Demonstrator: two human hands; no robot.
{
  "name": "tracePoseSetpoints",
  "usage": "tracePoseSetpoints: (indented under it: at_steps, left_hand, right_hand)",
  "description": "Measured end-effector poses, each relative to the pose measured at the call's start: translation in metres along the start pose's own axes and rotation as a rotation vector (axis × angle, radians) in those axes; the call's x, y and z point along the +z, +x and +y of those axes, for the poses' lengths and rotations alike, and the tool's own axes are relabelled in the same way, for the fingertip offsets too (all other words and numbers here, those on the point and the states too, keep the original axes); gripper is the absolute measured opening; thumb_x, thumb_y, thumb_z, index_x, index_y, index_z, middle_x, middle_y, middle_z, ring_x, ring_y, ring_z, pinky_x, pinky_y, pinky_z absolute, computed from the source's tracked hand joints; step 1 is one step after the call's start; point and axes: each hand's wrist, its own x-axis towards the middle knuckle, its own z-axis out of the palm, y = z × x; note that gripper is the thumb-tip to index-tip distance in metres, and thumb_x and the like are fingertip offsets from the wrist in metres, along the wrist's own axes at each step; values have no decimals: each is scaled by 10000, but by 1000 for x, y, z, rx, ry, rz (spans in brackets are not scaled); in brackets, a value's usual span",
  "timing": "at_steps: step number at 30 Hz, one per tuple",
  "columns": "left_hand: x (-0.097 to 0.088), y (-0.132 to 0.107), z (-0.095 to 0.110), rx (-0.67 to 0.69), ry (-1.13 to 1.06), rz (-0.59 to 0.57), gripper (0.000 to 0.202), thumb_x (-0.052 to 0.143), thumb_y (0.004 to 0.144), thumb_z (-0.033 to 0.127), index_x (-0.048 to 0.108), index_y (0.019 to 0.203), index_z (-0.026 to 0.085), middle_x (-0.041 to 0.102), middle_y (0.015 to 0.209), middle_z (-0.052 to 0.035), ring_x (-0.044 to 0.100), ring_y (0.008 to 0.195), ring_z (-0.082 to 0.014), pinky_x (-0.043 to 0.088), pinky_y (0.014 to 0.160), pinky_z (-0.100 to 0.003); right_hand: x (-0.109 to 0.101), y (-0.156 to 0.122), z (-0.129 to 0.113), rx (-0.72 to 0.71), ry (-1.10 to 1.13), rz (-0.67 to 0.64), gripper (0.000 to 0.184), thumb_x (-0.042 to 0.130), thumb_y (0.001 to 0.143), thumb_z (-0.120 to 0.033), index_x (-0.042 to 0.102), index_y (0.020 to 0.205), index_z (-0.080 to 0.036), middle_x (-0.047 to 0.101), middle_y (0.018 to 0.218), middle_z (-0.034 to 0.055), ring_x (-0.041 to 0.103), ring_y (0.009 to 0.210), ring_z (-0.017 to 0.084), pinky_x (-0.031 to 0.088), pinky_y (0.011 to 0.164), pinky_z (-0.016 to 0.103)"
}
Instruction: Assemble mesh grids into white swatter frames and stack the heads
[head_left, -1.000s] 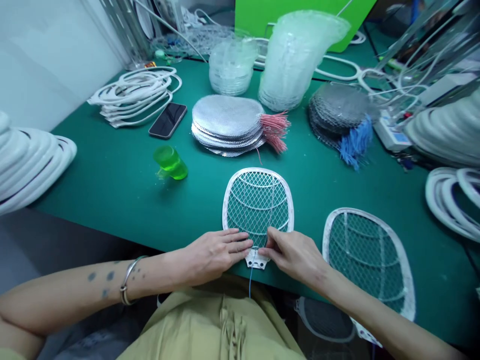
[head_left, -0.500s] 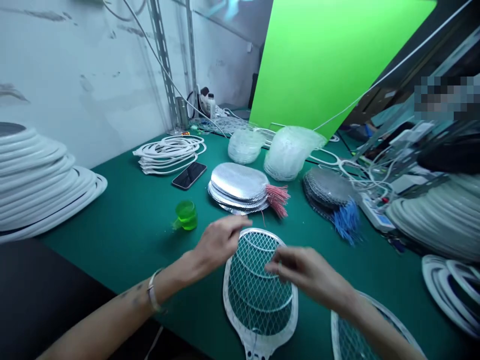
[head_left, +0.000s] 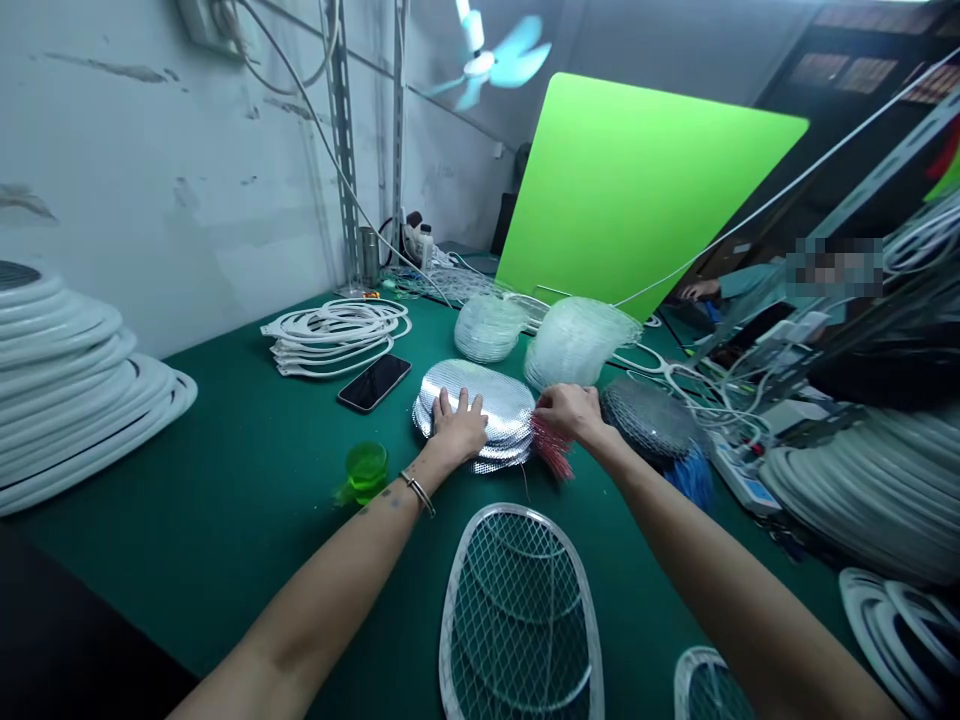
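A stack of silver mesh sheets lies in the middle of the table, with a bundle of red wires trailing from its right end. My left hand rests flat on top of the stack, its fingers spread. At the right end, my right hand pinches at the top of the red wires; its fingertips are partly hidden. Closer to me lies a white racket frame with mesh and curved white ribs inside. Part of a second frame shows under my right forearm.
Right of the stack are dark mesh sheets with blue wires. A green cup and a phone are at left. White rings pile at the left edge; a power strip lies right. A person's hand shows behind.
Both hands have moved forward from above the racket frame to the silver mesh stack. My left hand now lies on it, and my right is at the red wires. The view has tilted up.
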Motion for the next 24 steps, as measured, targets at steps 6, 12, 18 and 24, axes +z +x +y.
tracePoseSetpoints:
  at_steps: [6,12,18,24]
  left_hand:
    - [3,4,1,3,-12,11,586,244,974,371,196,1526,180,64,1607,-116,-57,1446,-399,16,1154,-567]
    - [7,7,-4,23,-42,61,576,304,965,379,262,1504,180,119,1594,-132,-9,1450,-394,66,1138,-605]
    - [-5,-8,-2,75,-128,283,606,165,1006,471,248,1509,143,177,1582,-143,79,1463,-326,168,1161,-531]
    - [-16,-29,-1,371,11,659,407,425,948,174,566,1330,166,524,1404,-100,382,1378,-272,233,1183,-463]
  right_hand:
    - [0,10,2,-97,-62,-25,296,587,905,-404,627,1070,-161,623,1148,76,576,1080,232,433,962,489]
    - [-3,16,5,-123,75,-75,280,608,896,-379,627,1069,-159,619,1159,77,580,1075,228,456,941,475]
    - [-25,24,17,45,467,-65,274,602,896,-409,642,946,-142,661,957,27,635,878,188,522,803,390]
    - [-38,-13,19,170,1074,-115,376,650,838,-452,645,914,-84,699,836,113,667,707,173,549,658,303]
